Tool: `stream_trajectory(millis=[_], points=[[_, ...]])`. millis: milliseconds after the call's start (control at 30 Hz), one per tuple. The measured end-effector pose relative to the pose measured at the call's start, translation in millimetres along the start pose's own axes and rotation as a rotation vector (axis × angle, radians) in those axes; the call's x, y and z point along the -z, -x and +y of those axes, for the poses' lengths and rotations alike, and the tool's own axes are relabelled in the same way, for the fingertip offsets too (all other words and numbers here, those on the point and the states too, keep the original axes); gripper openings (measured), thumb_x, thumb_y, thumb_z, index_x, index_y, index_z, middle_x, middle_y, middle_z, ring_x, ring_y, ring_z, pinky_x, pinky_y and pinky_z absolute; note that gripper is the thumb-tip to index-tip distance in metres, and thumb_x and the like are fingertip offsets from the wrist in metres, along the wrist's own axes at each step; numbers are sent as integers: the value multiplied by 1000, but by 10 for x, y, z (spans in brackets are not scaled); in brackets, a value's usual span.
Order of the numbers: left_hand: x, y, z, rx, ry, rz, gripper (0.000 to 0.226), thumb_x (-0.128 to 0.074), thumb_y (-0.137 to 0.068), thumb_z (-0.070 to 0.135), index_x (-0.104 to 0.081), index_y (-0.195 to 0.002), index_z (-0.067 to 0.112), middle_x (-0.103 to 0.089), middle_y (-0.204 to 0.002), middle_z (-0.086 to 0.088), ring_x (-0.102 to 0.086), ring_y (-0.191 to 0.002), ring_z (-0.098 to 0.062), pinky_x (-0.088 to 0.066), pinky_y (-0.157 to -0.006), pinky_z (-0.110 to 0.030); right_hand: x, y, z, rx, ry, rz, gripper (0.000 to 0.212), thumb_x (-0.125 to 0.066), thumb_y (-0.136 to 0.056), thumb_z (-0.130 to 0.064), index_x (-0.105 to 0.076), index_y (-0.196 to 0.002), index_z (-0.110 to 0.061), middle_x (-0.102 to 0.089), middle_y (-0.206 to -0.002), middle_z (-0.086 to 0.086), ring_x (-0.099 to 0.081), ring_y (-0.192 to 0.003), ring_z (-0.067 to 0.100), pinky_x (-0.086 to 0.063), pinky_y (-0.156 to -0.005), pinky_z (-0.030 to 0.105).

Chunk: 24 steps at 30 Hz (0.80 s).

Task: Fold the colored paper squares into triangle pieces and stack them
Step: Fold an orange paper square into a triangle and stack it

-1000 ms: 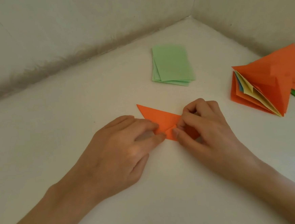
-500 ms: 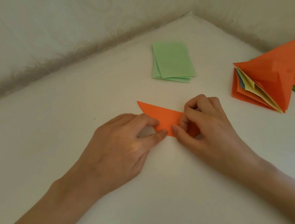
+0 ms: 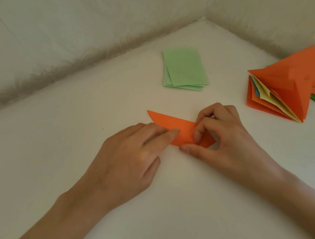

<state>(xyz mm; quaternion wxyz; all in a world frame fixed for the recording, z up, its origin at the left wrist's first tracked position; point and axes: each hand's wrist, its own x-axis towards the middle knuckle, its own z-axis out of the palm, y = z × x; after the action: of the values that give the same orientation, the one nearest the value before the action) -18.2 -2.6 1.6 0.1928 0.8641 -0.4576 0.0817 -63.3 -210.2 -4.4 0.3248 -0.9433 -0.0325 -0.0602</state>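
So both hands are on the orange paper (image 3: 170, 121), which lies flat on the white table (image 3: 95, 109) right between them. The left hand (image 3: 135, 158) has its fingers laid out fairly straight, pressing down on the paper's near middle. The right hand (image 3: 226, 142) is curled up and pinches the right end with thumb and fingertips. The paper's pointed tip sticks out up-left past the left fingers. Further back there's a small pile of light green sheets (image 3: 184, 68), and off to the right a fanned stack of folded pieces (image 3: 286, 92), mostly orange.
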Motion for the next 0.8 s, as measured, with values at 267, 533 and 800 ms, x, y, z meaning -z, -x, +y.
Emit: stream_trajectory(millis=[267, 533, 800], points=[[39, 21, 16, -24, 12, -35, 36, -39, -80, 11, -72, -94, 13, -68, -106, -6, -67, -82, -26, -55, -60, -32, 376, -24, 200, 341, -59, -326, 32, -60, -81, -52, -71, -104, -33, -50, -123, -11, -39, -123, 11, -28, -103, 16], [23, 51, 123, -12, -6, -66, 39, -42, -80, 21, -74, -102, 17, -68, -114, -11, -67, -101, -27, -55, -81, -35, 296, -69, 249, 399, 123, -261, 44, -53, -87, -49, -64, -121, -24, -50, -126, 4, -41, -119, 15, -31, -103, 20], [-8, 1, 207, -35, -20, 5, 23, -46, -80, 19, -62, -94, 11, -62, -120, -5, -56, -115, -20, -35, -103, -40, 224, -41, 143, 503, 326, -132, 43, -52, -90, -46, -65, -118, -16, -57, -111, 8, -50, -102, 26, -39, -93, 34]])
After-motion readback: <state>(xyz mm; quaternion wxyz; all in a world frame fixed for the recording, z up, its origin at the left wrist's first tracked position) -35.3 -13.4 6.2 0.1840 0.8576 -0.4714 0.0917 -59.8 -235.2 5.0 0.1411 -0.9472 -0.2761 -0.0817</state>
